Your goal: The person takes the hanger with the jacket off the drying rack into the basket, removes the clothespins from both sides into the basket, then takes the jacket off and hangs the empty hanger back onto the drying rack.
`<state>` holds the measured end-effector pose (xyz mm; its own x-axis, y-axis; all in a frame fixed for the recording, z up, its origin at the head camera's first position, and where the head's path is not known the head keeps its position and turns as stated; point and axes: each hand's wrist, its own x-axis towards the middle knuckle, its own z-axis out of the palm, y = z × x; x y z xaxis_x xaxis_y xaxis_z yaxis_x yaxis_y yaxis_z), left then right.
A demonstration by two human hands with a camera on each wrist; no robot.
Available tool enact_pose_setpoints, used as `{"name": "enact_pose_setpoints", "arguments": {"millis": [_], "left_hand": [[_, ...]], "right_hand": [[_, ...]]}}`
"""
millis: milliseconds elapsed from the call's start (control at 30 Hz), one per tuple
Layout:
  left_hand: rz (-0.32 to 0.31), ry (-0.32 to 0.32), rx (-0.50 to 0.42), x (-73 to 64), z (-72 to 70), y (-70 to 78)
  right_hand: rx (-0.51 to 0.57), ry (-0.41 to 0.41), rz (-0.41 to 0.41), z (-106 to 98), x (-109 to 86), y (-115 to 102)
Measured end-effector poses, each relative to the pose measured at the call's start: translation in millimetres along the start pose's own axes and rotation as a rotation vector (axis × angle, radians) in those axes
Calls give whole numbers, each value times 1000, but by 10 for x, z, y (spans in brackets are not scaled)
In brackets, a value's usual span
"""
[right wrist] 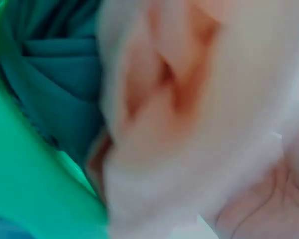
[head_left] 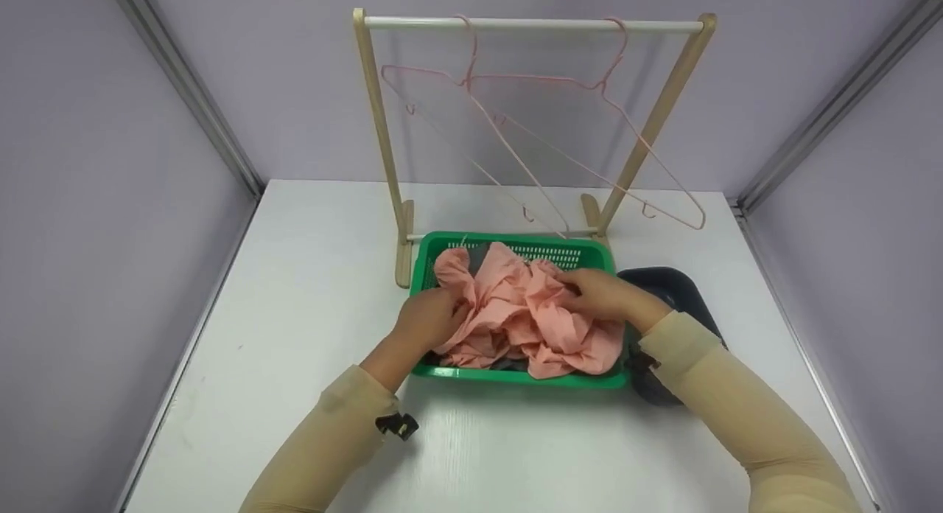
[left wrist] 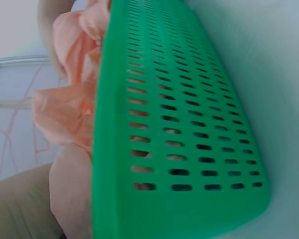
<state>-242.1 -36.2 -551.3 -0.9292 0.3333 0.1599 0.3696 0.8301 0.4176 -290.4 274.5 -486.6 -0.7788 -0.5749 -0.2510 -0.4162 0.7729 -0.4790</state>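
Observation:
A crumpled pink garment [head_left: 508,299] is heaped in a green plastic basket [head_left: 516,379] with slotted sides. My left hand [head_left: 431,318] grips the cloth at the basket's left side, fingers curled into the folds. On the other side, my right hand [head_left: 600,295] pinches the same garment near the right rim. Darker fabric [right wrist: 60,84] lies under the pink cloth, showing teal in the right wrist view. In the left wrist view, the pink folds [left wrist: 65,114] rise above the rim of the basket [left wrist: 159,114].
Behind the basket stands a wooden garment rack [head_left: 379,122] with a white bar [head_left: 530,24]. Two pink wire hangers hang from it, a left one [head_left: 508,141] and a right one [head_left: 656,155]. A dark tray [head_left: 681,288] sits right of the basket, partly under my right forearm.

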Motion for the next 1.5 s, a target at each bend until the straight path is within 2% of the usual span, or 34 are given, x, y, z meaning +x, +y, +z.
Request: {"name": "enact_pose_setpoints", "arguments": {"millis": [167,233,300,400,467,567,667,733,867,1100,1267,1500], "left_hand": [[-77,182,-53,-54,-119,-42],[-128,235,-82,-81,-155,-86],[-186,259,-93,-115,-168,-144],[-245,259,-113,-172,-158,-228],[-258,250,-130,-211,-136,-271],[-250,246,-159,-258,-88,-311],[-222,248,-170,-289,-34,-330],[-206,252,-164,-304,3,-338],[-195,258,-155,-326,72,-345],[-230,243,-185,-349,180,-356],[-238,281,-221,-361,200,-345],[-240,321,-239,-369,202,-313]], "right_hand": [[63,58,0,-123,-155,63],[84,90,17,-145,-239,97],[98,118,41,-141,-324,140],[132,164,82,-89,-440,207],[147,210,106,-24,-507,248],[144,301,133,103,-583,277],[129,394,126,256,-638,273],[135,427,112,357,-656,264],[158,438,95,522,-648,233],[145,498,60,695,-574,248],[145,505,42,759,-526,283],[135,505,60,753,-492,321]]}}
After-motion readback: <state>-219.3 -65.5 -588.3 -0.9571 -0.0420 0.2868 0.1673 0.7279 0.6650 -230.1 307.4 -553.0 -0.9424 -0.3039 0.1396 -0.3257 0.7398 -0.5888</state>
